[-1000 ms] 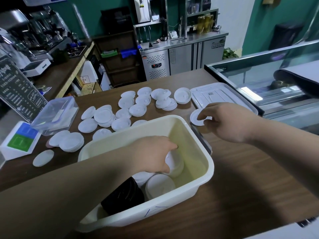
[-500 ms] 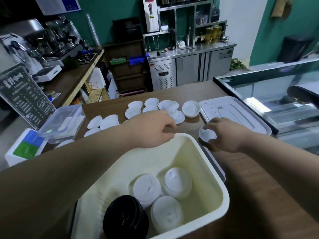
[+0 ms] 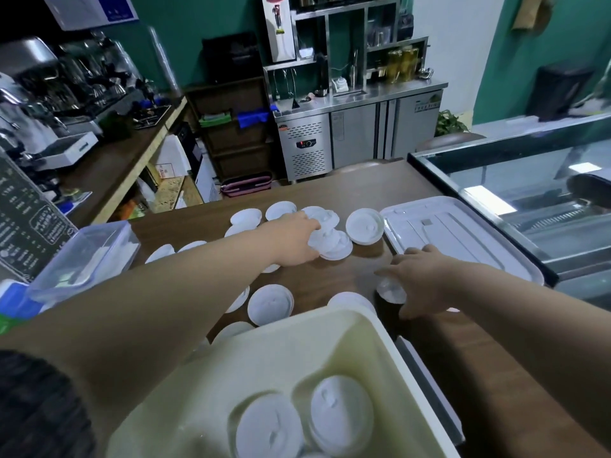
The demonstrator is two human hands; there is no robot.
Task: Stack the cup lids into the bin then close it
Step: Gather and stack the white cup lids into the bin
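Note:
The cream bin (image 3: 350,328) stands at the near edge of the wooden counter, with stacks of white lids (image 3: 340,414) inside. Several loose white cup lids (image 3: 271,304) lie on the counter beyond it. My left hand (image 3: 294,241) reaches far across and grips a small pile of lids (image 3: 332,247). My right hand (image 3: 420,282) is to the right of the bin's far corner and holds one white lid (image 3: 391,289) under its fingers. The bin's flat white cover (image 3: 463,239) lies at the right.
A clear plastic box (image 3: 82,256) and a chalkboard sign (image 3: 26,219) stand at the left. A glass display case (image 3: 535,180) borders the counter on the right. Beyond the counter's far edge is a steel fridge unit (image 3: 357,137).
My left hand left the bin and moved forward to the far pile of lids. My right hand kept its lid and shifted slightly. The view tilted up, so the bin sits lower in frame.

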